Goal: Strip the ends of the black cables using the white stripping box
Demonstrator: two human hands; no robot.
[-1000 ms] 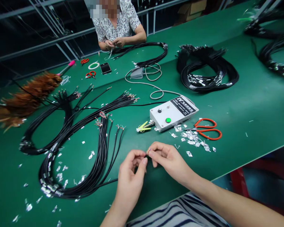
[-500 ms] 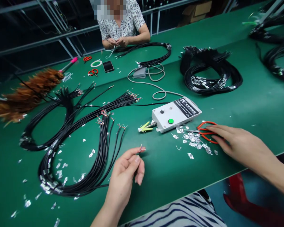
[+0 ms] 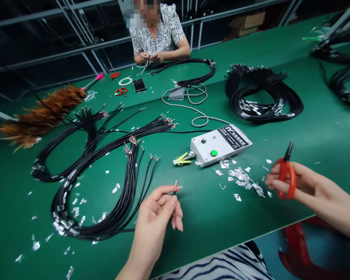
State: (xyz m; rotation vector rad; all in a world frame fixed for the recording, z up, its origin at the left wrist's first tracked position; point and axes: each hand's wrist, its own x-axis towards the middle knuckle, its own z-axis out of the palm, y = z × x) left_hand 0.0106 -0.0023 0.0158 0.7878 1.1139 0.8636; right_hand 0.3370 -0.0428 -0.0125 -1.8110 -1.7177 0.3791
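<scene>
Now, going from the left, a feather duster point(image 3: 43, 114) is lying at the far edge of the green table point(image 3: 309, 128). Near it, bundles of black cables point(image 3: 105, 167) are lying in loops, with foil scraps point(image 3: 76, 202) scattered among them. The left hand point(image 3: 157, 217) is pinching one cable end point(image 3: 175, 187) between thumb and forefinger, holding it just above the table; the thin coloured wires are sticking up from the tip, and the other fingers are curling loosely. Further right, a grey box point(image 3: 220, 144) with a green button is sitting on the table, and more foil bits are lying in front of it. The right hand point(image 3: 303, 186) is gripping red scissors point(image 3: 286, 171), lifted off the table, blades pointing up. Across the table, another person point(image 3: 157, 35) is working on cables with both hands.
</scene>
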